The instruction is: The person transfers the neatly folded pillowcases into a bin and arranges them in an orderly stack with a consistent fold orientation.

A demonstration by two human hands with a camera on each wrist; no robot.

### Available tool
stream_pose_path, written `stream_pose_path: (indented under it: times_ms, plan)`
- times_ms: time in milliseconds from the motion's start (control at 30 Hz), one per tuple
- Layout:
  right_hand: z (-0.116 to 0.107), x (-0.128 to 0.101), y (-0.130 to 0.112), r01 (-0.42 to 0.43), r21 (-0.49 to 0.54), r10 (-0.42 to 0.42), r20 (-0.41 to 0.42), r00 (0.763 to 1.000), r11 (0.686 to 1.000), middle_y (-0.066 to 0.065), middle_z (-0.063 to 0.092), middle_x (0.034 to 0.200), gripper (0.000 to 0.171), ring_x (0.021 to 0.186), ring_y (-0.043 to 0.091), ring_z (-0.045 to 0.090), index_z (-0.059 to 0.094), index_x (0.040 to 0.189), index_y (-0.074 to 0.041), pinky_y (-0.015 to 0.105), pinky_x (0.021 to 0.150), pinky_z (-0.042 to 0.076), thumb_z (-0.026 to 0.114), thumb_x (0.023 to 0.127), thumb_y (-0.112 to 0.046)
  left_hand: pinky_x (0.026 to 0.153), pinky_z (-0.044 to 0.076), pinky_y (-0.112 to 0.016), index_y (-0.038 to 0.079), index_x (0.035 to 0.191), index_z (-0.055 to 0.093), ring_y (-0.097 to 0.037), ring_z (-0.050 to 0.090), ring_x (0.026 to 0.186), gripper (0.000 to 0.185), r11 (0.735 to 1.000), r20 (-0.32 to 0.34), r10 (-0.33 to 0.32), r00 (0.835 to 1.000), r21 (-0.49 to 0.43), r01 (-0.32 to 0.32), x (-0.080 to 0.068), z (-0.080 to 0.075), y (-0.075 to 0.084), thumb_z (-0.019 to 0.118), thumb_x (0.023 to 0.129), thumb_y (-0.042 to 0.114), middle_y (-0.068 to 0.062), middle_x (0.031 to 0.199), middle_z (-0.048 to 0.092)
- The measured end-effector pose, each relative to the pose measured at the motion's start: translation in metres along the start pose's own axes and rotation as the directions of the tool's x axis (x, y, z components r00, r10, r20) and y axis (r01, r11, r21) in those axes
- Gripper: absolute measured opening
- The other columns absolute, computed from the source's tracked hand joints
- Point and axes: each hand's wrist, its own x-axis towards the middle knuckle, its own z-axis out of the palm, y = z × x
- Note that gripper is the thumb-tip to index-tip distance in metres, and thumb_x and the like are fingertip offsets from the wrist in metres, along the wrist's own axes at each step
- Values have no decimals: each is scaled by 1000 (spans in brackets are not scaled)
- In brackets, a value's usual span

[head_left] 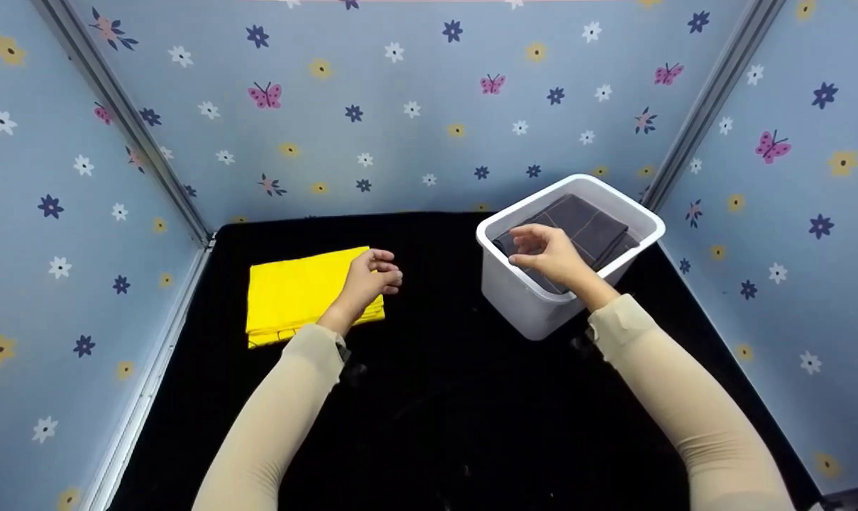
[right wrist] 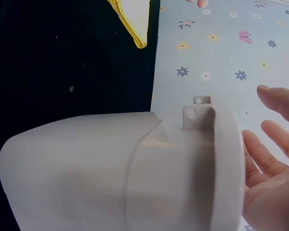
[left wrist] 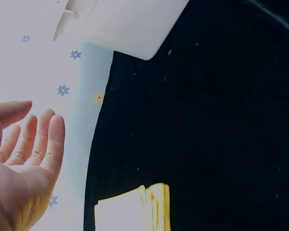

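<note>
Folded yellow cloth [head_left: 301,287] lies flat at the left of the black surface. Over its right edge hovers my left hand [head_left: 369,280], fingers loosely bent and holding nothing; the left wrist view shows the palm and relaxed fingers well apart from the cloth [left wrist: 123,211]. To the right stands a white plastic bin [head_left: 524,305] with folded dark grey cloth [head_left: 578,220] inside. Above the bin's opening is my right hand [head_left: 553,255], thumb and fingers parted with nothing between them. In the right wrist view that hand is beside the bin's rim [right wrist: 229,168].
A black cloth-covered surface [head_left: 429,411] spreads under everything. Blue walls [head_left: 414,85] with flowers and butterflies enclose the back and both sides, joined by metal corner posts [head_left: 712,99]. The bin is close to the back right corner.
</note>
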Motion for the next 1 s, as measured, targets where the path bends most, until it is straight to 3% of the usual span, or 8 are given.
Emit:
stream_pose_path:
  times_ms: [467, 767, 1000]
  plan:
    - [13, -6, 8, -60, -38, 62, 50, 997, 997, 34, 68, 135, 60, 119, 46, 69, 60, 146, 11, 42, 101, 59, 80, 89, 5, 82, 67, -31, -8, 141, 53, -19, 73, 90, 42, 999, -32, -28, 999, 38, 29, -16, -35, -19, 68, 102, -2, -9, 108, 67]
    - [17, -8, 10, -97, -57, 102, 74, 992, 994, 30, 68, 137, 60, 121, 42, 68, 60, 147, 9, 26, 88, 59, 78, 91, 6, 86, 67, -35, -4, 140, 53, -15, 73, 90, 39, 995, -53, -46, 998, 81, 50, -27, -62, -29, 67, 104, 2, -10, 111, 67]
    - [19, -9, 13, -82, -50, 85, 63, 994, 995, 32, 73, 124, 49, 108, 34, 71, 66, 138, 12, 14, 79, 54, 77, 90, 7, 87, 67, -36, -4, 144, 52, -13, 73, 92, 43, 989, -83, -59, 995, 132, 70, -37, -87, -39, 68, 105, 6, -13, 118, 67]
